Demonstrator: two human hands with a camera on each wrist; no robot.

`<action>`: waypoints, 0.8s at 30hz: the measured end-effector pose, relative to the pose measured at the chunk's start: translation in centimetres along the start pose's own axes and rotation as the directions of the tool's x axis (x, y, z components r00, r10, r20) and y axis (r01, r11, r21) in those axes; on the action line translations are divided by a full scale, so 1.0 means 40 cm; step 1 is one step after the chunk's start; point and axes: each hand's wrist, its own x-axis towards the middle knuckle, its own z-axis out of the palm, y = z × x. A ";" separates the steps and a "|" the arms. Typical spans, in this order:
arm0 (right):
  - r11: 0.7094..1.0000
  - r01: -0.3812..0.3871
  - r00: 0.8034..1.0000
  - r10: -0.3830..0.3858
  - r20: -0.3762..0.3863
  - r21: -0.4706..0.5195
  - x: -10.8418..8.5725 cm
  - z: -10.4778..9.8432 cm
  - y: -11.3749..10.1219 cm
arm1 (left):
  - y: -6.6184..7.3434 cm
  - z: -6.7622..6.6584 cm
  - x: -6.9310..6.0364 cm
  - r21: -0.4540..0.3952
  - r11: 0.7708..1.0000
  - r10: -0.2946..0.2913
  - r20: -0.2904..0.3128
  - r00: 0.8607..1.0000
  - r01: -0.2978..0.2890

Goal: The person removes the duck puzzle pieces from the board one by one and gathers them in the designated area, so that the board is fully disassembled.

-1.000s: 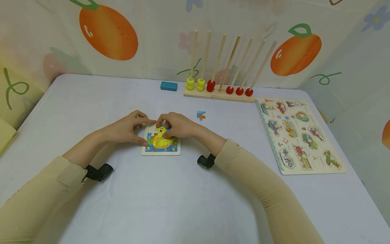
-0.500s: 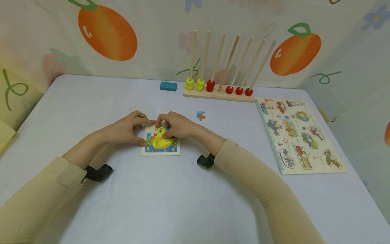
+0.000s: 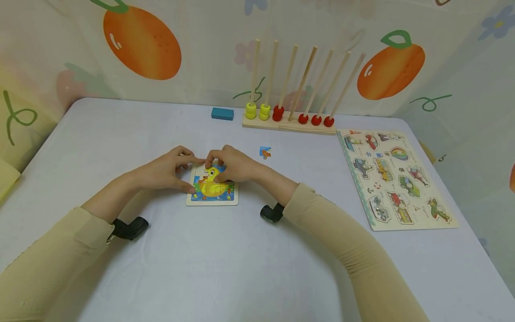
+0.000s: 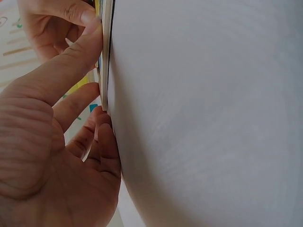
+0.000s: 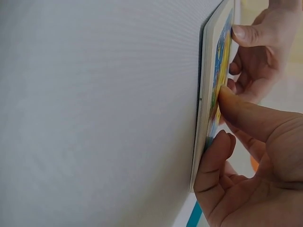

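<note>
A small framed jigsaw puzzle [image 3: 213, 192] with a yellow duck lies on the table between the hands. My left hand [image 3: 161, 172] is at its left side. The thumb lies nearly straight on the puzzle's face and the extended index finger touches near the top left corner, as the left wrist view also shows. My right hand [image 3: 235, 165] is over the upper right part, fingers bent, thumb tip and index fingertip against the picture. Whether a piece is pinched between them is hidden. One loose puzzle piece [image 3: 265, 152], blue and orange, lies behind the right hand.
At the back stands a wooden bead counter [image 3: 289, 127] with upright rods and yellow and red beads. A blue block [image 3: 222, 114] lies to its left. On the right is a large picture board [image 3: 398, 179] of vehicles. A patterned curtain [image 3: 209, 49] hangs behind the table.
</note>
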 end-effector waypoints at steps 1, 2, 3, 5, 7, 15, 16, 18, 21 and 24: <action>1.000 0.002 1.000 -0.002 -0.002 0.000 0.000 0.000 0.001 | 0.000 0.000 0.000 0.000 1.000 0.000 -0.001 1.000 0.000; 1.000 0.006 1.000 -0.006 -0.004 0.001 0.000 0.000 0.000 | 0.000 0.000 0.000 0.000 1.000 0.001 -0.001 1.000 -0.001; 1.000 0.008 1.000 -0.008 -0.008 0.003 0.000 0.000 0.000 | 0.000 -0.001 0.000 0.000 1.000 0.002 -0.002 1.000 -0.002; 1.000 0.015 1.000 -0.015 -0.014 0.005 0.000 0.000 0.000 | 0.000 -0.001 0.000 -0.003 1.000 0.002 -0.002 1.000 -0.002; 1.000 0.019 1.000 -0.019 -0.017 0.006 -0.001 0.000 -0.001 | -0.001 0.000 0.000 -0.004 1.000 0.003 -0.002 1.000 -0.003; 0.999 0.022 0.999 -0.021 -0.027 0.027 -0.005 -0.002 -0.004 | -0.004 0.001 0.003 -0.001 1.000 0.005 -0.003 1.000 -0.005; 0.999 0.019 0.999 -0.018 -0.030 0.031 -0.006 -0.002 -0.004 | -0.004 0.000 0.003 -0.001 1.000 0.005 -0.003 1.000 -0.005; 0.999 0.007 0.999 -0.005 -0.037 0.039 -0.006 -0.003 -0.005 | -0.003 0.000 0.003 -0.001 1.000 0.004 -0.003 1.000 -0.004; 0.999 -0.024 0.999 0.026 -0.043 0.048 -0.005 -0.004 -0.007 | -0.002 0.000 0.002 -0.002 1.000 0.002 -0.003 1.000 -0.002; 0.997 -0.052 0.997 0.055 -0.045 0.061 -0.004 -0.004 -0.008 | -0.001 0.001 0.001 -0.005 1.000 0.000 -0.002 1.000 0.000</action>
